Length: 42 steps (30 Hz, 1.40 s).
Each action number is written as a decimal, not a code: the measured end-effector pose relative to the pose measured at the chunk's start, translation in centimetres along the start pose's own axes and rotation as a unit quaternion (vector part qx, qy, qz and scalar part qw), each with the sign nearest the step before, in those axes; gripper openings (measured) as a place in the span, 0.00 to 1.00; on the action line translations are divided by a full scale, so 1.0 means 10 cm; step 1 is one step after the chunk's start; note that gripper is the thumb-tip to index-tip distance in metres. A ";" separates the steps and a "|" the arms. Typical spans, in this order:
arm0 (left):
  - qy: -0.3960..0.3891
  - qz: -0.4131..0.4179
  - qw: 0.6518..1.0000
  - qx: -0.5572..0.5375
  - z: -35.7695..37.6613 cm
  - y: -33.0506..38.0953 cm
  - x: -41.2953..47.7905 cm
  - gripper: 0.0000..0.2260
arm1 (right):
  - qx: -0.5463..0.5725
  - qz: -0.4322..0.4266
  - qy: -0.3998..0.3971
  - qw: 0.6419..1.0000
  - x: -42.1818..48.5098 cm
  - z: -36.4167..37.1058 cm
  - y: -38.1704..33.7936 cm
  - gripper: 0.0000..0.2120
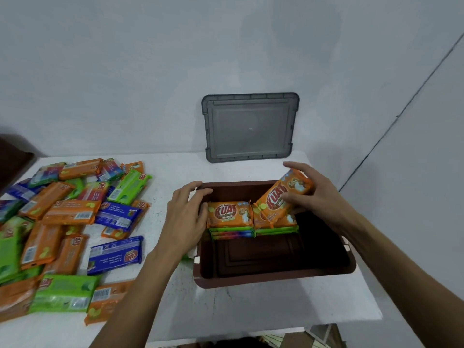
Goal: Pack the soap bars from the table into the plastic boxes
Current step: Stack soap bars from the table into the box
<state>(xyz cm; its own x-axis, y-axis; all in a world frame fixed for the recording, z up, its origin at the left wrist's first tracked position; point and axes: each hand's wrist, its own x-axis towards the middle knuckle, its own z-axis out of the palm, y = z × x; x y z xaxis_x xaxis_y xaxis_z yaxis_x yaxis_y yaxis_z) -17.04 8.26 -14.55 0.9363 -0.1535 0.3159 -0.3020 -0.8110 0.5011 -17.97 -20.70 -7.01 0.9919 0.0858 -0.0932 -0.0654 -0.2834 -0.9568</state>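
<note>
A brown plastic box [273,278] stands open on the white table. Two stacks of wrapped soap bars fill its far half, each topped by an orange bar [229,214]. My right hand [317,194] grips a tilted orange soap bar [282,197] over the right stack, one end resting on it. My left hand [187,214] lies with relaxed fingers on the box's left rim, touching the left stack. A heap of orange, green and blue soap bars [65,229] covers the table's left side.
A grey translucent lid [249,128] leans upright against the wall behind the box. The near half of the box floor is bare. The table's front edge [226,335] runs close below the box, and a dark object [12,159] sits at the far left.
</note>
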 end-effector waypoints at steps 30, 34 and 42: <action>-0.018 -0.033 0.999 0.026 0.01 0.08 0.00 0.15 | -0.432 0.027 -0.012 0.901 0.02 0.21 0.48 0.21; -0.021 -0.041 0.999 0.009 -0.01 0.11 0.00 0.15 | -0.442 0.022 -0.021 0.896 0.05 0.23 0.51 0.22; -0.017 -0.051 0.998 -0.011 0.00 0.10 -0.04 0.15 | -0.477 0.038 -0.012 0.878 -0.05 0.27 0.49 0.27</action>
<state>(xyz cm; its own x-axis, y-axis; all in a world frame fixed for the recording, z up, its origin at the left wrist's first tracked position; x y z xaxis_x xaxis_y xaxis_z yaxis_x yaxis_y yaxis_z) -17.73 7.50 -14.13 0.9679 -0.0909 0.2345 -0.2087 -0.8105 0.5473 -19.08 -19.54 -12.40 0.9851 0.0489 -0.1647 0.0003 -0.9592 -0.2827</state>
